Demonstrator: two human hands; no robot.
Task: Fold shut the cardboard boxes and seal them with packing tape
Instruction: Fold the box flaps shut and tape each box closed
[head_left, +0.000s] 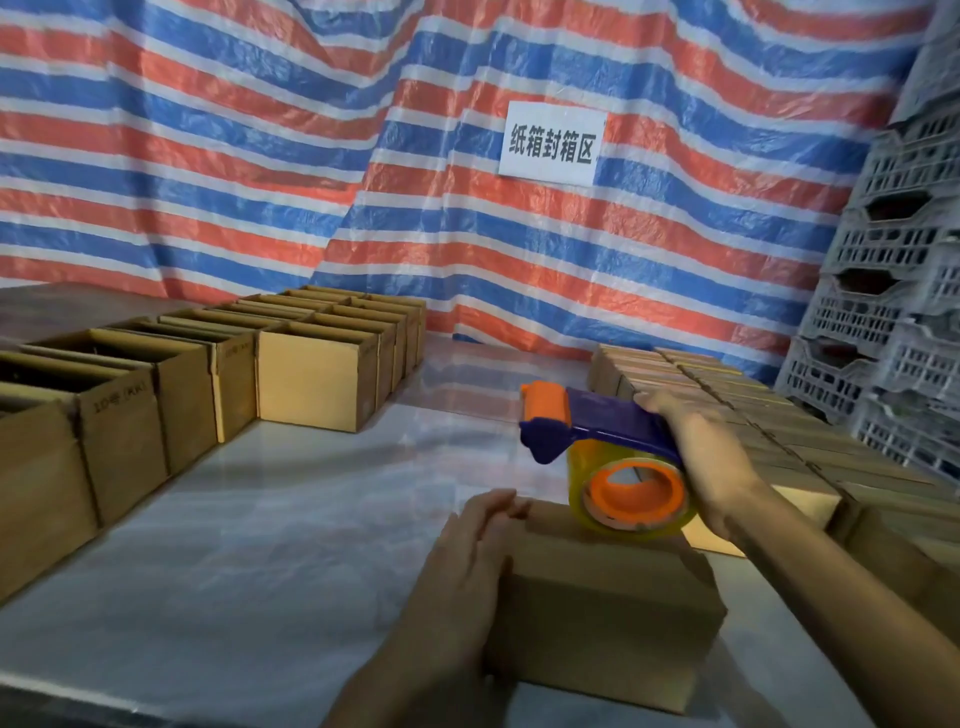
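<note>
Gripping the tape dispenser (608, 447) from above, the right hand (701, 447) tilts it over the closed box (608, 608); the left hand (467, 561) lies flat, fingers straight, against the box's left side.

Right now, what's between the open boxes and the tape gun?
Just bare table. In the head view, its shiny grey top runs from the open boxes to the tape gun with nothing on it.

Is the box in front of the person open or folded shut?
Folded shut: the box has a flat closed top; the left hand touches its side, the right hand holds the tape dispenser at its far edge.
</note>
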